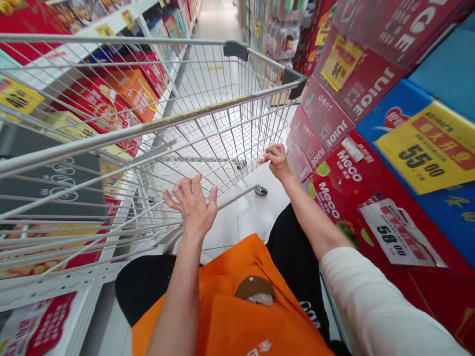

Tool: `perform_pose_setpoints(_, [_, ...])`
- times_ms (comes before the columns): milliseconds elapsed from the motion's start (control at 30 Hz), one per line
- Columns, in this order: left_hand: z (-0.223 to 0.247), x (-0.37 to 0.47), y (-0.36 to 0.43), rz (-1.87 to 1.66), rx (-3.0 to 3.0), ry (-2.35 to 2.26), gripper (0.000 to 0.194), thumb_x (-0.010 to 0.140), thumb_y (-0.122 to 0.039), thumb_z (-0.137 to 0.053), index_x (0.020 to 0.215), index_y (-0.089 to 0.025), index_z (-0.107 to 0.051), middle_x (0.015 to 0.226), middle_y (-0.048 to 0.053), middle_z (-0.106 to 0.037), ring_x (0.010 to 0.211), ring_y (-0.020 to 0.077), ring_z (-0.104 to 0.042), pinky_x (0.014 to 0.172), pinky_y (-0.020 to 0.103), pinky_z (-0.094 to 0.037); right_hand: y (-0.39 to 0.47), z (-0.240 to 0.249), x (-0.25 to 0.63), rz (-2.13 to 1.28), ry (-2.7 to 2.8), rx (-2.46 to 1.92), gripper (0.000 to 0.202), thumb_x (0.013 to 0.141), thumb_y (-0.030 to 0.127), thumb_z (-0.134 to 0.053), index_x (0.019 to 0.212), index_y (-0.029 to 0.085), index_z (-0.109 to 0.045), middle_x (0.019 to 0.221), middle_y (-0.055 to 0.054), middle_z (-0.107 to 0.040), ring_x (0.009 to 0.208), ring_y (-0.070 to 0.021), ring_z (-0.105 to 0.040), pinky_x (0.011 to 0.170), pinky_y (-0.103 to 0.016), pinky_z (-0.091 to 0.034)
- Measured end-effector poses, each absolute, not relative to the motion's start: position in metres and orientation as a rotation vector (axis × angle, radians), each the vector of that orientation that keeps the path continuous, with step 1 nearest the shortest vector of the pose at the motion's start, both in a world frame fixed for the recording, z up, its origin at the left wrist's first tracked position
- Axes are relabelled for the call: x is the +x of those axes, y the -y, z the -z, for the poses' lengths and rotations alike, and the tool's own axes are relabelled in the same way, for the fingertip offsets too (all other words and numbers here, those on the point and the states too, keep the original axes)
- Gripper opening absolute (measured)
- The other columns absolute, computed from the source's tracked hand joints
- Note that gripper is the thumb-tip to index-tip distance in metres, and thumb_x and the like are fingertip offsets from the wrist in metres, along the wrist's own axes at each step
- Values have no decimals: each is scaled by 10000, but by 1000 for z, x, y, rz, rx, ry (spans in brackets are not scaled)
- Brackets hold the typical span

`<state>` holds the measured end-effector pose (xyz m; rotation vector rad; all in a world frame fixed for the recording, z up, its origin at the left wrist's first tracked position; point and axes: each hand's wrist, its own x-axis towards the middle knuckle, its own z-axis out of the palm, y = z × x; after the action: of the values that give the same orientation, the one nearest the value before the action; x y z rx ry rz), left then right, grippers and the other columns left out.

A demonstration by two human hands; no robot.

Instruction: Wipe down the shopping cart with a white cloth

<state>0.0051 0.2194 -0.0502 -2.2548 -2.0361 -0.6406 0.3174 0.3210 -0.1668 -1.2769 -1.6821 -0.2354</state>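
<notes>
Head view, nearest first: an orange apron [230,301] covers the person's lap, with a brown patch [253,286] at its pocket. Dark trousers [287,237] show on both sides of it. Close by the right forearm stand red drink boxes [328,190] marked Meco, bearing a price tag [403,232] of 58.00. Above them is a blue box [401,111], partly covered by a yellow tag [430,148] reading 55.00.

Left hand [195,205]: fingers spread and grasping nothing, set over the near wire side of the cart; whether they touch the wires cannot be told. Right hand [277,160]: fingertips pinched on a small pale wad [262,158], just beside the cart's lower wires. The wad's material cannot be made out.

The shopping cart [208,114] stands directly ahead of the person, side-on, one black wheel [261,191] visible on the floor [245,217]. Pink boxes [326,113] are stacked beyond the right hand. Across the cart, a shelf holds red packages [106,106] and an orange package [135,94]. Farther off, wrapped bottles [287,39] are stacked along the aisle.
</notes>
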Motion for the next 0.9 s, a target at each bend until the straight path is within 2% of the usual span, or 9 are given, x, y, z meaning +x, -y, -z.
perform_pose_setpoints(100, [49, 5, -219, 634, -2262, 2030, 546, 987, -466, -429, 1404, -142, -569, 1341, 222, -554, 1333, 400, -425, 1220, 686, -92, -314, 165, 324, 190, 1622, -1265, 333, 930, 101, -515, 675, 239, -679, 910, -51, -687, 1050, -237, -589, 945, -463, -536])
perform_pose_setpoints(233, [48, 4, -218, 616, -2260, 2035, 567, 982, -475, -430, 1411, -130, -561, 1347, 229, -543, 1325, 408, -431, 1221, 689, -76, -322, 149, 333, 199, 1452, -1274, 278, 956, 157, -523, 764, 238, -708, 1007, -69, -655, 1158, -262, -554, 1051, -525, -486])
perform_pose_setpoints(467, [48, 4, -217, 598, -2274, 2036, 600, 971, -490, -430, 1424, -115, -551, 1337, 231, -545, 1321, 412, -421, 1218, 671, -110, -324, 164, 335, 110, 1548, -1414, 322, 856, 80, -544, 563, 212, -554, 850, -43, -633, 957, -224, -578, 883, -448, -530])
perform_pose_setpoints(533, [48, 4, -217, 597, -2268, 2040, 606, 963, -494, -437, 1417, -110, -555, 1342, 235, -539, 1313, 414, -423, 1218, 666, -119, -323, 165, 342, 151, 1539, -1400, 319, 853, 81, -552, 563, 215, -549, 848, -41, -634, 953, -226, -579, 878, -453, -529])
perform_pose_setpoints(700, [47, 4, -217, 595, -2258, 2054, 629, 960, -511, -423, 1416, -96, -547, 1353, 247, -526, 1327, 422, -406, 1213, 657, -146, -335, 154, 351, 230, 1416, -1371, 270, 935, 154, -524, 709, 237, -646, 985, -56, -628, 1098, -235, -568, 997, -486, -504])
perform_pose_setpoints(900, [50, 2, -218, 580, -2265, 2028, 640, 969, -523, -393, 1408, -84, -550, 1335, 255, -533, 1327, 429, -404, 1209, 675, -91, -334, 168, 357, 176, 1502, -1452, 271, 794, 42, -516, 602, 222, -582, 855, -46, -611, 950, -218, -572, 883, -431, -527])
